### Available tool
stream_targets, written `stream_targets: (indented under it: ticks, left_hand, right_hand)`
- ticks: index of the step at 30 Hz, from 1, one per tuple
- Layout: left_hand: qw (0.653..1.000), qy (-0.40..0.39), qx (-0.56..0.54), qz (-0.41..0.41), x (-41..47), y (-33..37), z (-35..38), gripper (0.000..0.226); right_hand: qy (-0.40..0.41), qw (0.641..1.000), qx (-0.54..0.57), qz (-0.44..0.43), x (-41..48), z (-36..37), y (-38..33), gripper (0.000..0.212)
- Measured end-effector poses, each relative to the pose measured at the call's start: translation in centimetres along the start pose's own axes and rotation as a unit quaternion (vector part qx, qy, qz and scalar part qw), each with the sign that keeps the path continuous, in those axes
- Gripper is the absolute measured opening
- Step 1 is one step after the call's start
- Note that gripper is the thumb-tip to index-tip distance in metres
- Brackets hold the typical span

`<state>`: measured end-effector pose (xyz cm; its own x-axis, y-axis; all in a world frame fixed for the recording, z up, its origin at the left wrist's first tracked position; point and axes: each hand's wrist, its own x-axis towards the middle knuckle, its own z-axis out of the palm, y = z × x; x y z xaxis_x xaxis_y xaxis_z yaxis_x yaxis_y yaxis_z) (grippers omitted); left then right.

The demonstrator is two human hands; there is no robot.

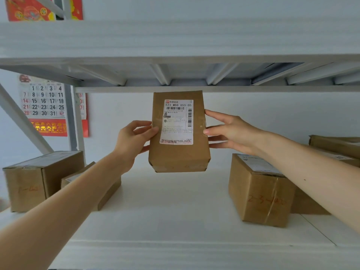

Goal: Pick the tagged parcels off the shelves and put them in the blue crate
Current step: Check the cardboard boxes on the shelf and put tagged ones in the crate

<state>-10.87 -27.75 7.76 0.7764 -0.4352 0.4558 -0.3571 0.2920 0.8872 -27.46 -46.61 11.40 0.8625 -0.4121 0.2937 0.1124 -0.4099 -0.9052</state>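
Cardboard parcel [179, 156] stands upright between the two hands, long axis vertical, label facing the wearer, seemingly lifted off the white shelf [175, 207]. The left hand [132, 141] grips its left edge with curled fingers. The right hand [233, 133] only presses straight fingers against the right edge. Boxes [259, 195] sit below and outside each wrist. No blue crate is in view, so the carry likely comes back toward the body.

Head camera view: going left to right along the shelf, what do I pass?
left brown box → left hand → labelled parcel → right hand → right brown box
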Motion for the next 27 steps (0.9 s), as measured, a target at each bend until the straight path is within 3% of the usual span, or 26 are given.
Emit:
stream_targets:
  ticks: [12, 14, 17, 23, 27]
  left_hand:
    - [0.989, -0.022, 0.095, -0.110, -1.5, 0.3, -5.2, 0.030]
    - [0.986, -0.028, 0.111, -0.124, -1.6, 0.2, -6.0, 0.025]
    - [0.981, -0.051, 0.109, -0.151, -2.0, 0.0, -7.1, 0.015]
    - [0.972, -0.042, 0.103, -0.208, -2.4, -1.1, -8.3, 0.028]
    - [0.969, -0.037, 0.112, -0.215, -2.5, -1.6, -8.4, 0.028]
  right_hand:
    - [0.002, 0.996, 0.062, 0.068, -1.4, 6.5, 1.7, 0.041]
    - [-0.001, 0.994, 0.070, 0.088, -1.3, 7.4, 2.0, 0.028]
    - [-0.013, 0.991, 0.066, 0.118, -0.8, 8.5, 2.6, 0.031]
    - [-0.001, 0.985, 0.053, 0.164, 0.1, 10.6, 3.3, 0.033]
    - [0.007, 0.982, 0.059, 0.181, -0.2, 11.5, 3.6, 0.012]
